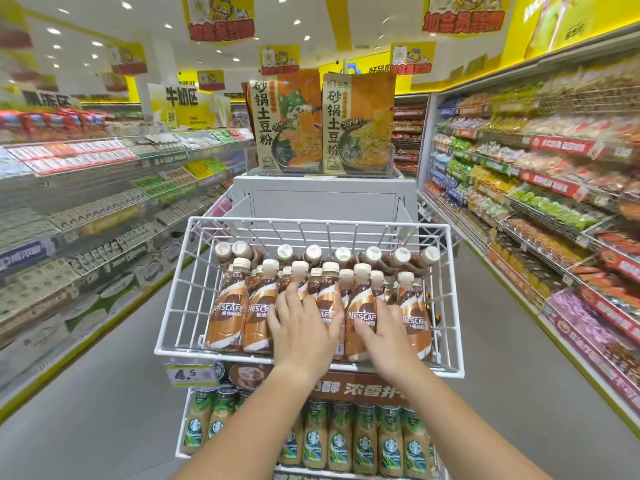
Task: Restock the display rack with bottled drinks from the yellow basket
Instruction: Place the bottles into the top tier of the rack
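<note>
1. At the left of the white wire rack shelf, in the middle of the frame, two brown-and-white plastic Nescafé coffee bottles lean back against the row behind them. They stand free of both hands. A shove from the right could tip them into the open gap at the shelf's left end.

2. Just right of them, the left hand lies flat over the front bottles, fingers spread and reaching up toward the caps. It presses rather than pinches. Too much push here could knock the packed row backward.

3. The right hand rests on the neighbouring bottles in the same way, fingers splayed, closed on nothing. The bottles at the far right sit close to the wire side, so they have little room to shift.

4. The back row lies tilted with cream caps pointing up; crowding could jam it.

5. Below, at the bottom of the frame, green-labelled glass-looking coffee bottles fill the lower shelf. A bottle slipping over the front wire would fall toward them.

6. The yellow basket is not in view, so I cannot tell how many bottles remain.
</note>
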Demonstrator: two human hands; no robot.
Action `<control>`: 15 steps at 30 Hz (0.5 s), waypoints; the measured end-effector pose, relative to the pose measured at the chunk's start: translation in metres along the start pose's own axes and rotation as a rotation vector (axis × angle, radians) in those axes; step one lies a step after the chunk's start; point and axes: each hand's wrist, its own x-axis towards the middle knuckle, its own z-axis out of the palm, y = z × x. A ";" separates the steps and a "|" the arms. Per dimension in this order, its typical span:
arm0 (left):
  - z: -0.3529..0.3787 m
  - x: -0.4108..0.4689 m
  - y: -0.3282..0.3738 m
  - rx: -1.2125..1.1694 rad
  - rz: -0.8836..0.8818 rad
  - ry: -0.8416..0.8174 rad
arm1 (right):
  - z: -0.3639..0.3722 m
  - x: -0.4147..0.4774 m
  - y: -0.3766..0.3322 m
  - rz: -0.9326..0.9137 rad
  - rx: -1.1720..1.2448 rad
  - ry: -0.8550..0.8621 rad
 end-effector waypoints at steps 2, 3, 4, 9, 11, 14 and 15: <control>0.004 0.000 -0.002 -0.017 0.020 -0.017 | -0.004 -0.001 0.002 -0.008 0.005 -0.007; 0.007 -0.001 -0.004 -0.042 0.035 -0.030 | -0.005 -0.001 0.004 -0.015 -0.004 -0.007; 0.010 -0.002 -0.007 -0.066 0.051 -0.043 | -0.004 -0.002 0.006 -0.032 -0.009 -0.002; 0.013 -0.006 -0.013 -0.086 0.083 -0.021 | 0.000 -0.001 0.007 -0.042 -0.012 -0.009; 0.014 -0.008 -0.007 -0.067 0.061 0.008 | 0.002 -0.001 0.008 -0.049 -0.018 0.001; 0.016 -0.013 0.005 -0.055 0.031 0.066 | 0.005 -0.002 0.011 -0.077 -0.023 0.015; 0.017 -0.014 0.007 -0.051 0.026 0.077 | 0.006 -0.002 0.012 -0.076 -0.022 0.008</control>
